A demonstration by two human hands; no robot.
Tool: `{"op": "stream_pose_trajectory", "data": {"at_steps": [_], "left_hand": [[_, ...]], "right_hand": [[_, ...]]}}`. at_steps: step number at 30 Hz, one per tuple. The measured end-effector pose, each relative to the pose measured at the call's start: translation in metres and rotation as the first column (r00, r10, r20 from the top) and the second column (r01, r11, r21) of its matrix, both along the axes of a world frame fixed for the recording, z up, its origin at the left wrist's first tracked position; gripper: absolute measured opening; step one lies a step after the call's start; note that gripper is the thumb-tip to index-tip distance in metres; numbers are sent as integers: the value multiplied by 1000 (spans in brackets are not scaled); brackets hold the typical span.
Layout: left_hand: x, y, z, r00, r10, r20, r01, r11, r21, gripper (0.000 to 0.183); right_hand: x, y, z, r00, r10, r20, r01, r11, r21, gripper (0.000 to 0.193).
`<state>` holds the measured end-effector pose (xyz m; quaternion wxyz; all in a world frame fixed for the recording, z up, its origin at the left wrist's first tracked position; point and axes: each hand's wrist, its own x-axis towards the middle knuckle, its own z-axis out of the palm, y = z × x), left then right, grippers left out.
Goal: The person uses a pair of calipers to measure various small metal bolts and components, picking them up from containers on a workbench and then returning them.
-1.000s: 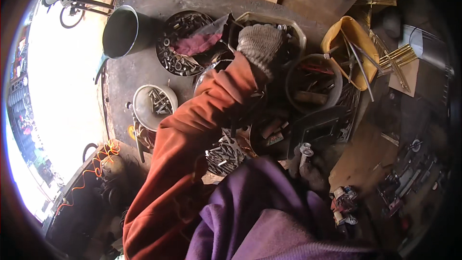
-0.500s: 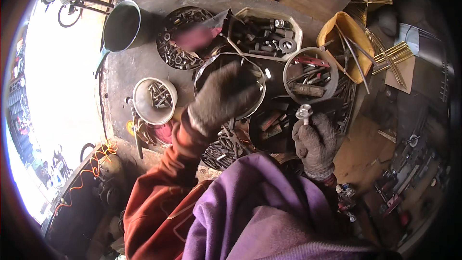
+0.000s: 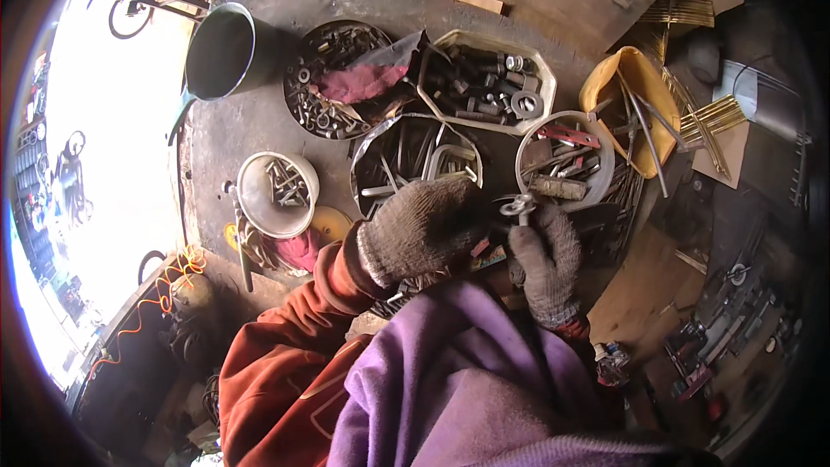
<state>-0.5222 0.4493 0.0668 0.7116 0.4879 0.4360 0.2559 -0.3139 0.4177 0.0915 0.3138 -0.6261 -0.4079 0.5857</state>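
My right hand, in a grey-brown knit glove, is closed around a silvery bolt, whose wide head sticks up above the thumb and fingers. My left hand, gloved the same way, hovers just left of the bolt, its back upward. Dark shade hides its fingertips, so its grip does not show. Behind the left hand stands a round tin holding metal rods and bent bars. A round tub with a red metal piece and assorted steel parts lies beyond the right hand.
An octagonal tray of bolts and washers and a round pan of small hardware sit farther back. At left are a white bowl of bolts and a dark bucket. A cut yellow container with rods stands right.
My left hand has come back from over the round tin toward my body and the bolt, uncovering the rods. My right hand, still gripping the bolt, has shifted slightly left.
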Motion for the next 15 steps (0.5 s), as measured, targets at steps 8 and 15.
{"op": "stream_pose_trajectory", "data": {"at_steps": [8, 15], "left_hand": [[-49, 76, -35, 540, 682, -494, 15, 578, 816, 35], [-97, 33, -46, 459, 522, -719, 175, 740, 649, 13]], "right_hand": [[11, 4, -18, 891, -258, -374, 184, 957, -224, 19], [33, 5, -32, 720, -363, -591, 91, 894, -438, 33]]}}
